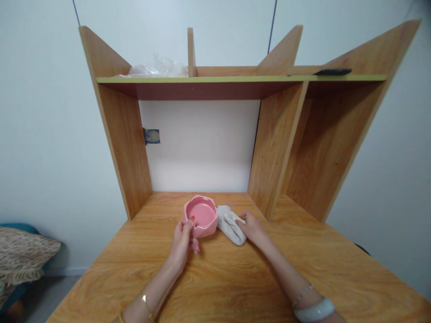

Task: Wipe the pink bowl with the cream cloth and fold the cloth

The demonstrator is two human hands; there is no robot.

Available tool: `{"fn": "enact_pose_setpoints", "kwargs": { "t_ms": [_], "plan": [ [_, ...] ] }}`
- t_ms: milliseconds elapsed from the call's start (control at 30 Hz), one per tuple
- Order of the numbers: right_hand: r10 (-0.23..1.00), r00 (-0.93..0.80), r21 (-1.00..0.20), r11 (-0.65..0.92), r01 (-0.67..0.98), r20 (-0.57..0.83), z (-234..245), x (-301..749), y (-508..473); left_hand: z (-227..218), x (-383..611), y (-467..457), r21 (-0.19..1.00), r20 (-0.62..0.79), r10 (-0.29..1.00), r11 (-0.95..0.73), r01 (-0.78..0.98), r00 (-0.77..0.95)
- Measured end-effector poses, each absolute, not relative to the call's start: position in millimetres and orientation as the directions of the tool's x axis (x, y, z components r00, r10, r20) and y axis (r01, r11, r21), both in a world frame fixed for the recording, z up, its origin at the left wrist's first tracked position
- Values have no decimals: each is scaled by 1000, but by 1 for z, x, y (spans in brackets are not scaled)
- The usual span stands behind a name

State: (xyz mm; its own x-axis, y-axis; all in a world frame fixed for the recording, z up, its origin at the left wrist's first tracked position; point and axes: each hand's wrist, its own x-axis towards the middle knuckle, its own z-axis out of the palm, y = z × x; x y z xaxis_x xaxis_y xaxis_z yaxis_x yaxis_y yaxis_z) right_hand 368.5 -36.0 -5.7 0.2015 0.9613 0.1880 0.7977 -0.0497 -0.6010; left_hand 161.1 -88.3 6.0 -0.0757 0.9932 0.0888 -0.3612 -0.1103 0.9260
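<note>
My left hand grips a pink ashtray by its near left edge, with the thumb over the rim and the other fingers around its outside. The ashtray has a faceted, angular outer wall and a round hollow with nothing in it. It is tipped toward me above the desk. Just right of it, a white cloth lies bunched on the desktop. My right hand pinches the cloth's right edge between thumb and fingers. Whether the cloth touches the ashtray, I cannot tell.
The wooden desktop carries a hutch with a wide shelf. A clear plastic bag and a flat black object lie on that shelf. An open wall socket box shows wires. A patterned cloth is at lower left.
</note>
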Motion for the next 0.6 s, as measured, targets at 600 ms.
{"fn": "enact_pose_setpoints", "kwargs": {
  "t_ms": [600],
  "plan": [
    [959, -87, -905, 284, 317, 270, 18, 319, -70, 10, 162, -91, 931, 181, 983, -182, -315, -33]
  ]
}}
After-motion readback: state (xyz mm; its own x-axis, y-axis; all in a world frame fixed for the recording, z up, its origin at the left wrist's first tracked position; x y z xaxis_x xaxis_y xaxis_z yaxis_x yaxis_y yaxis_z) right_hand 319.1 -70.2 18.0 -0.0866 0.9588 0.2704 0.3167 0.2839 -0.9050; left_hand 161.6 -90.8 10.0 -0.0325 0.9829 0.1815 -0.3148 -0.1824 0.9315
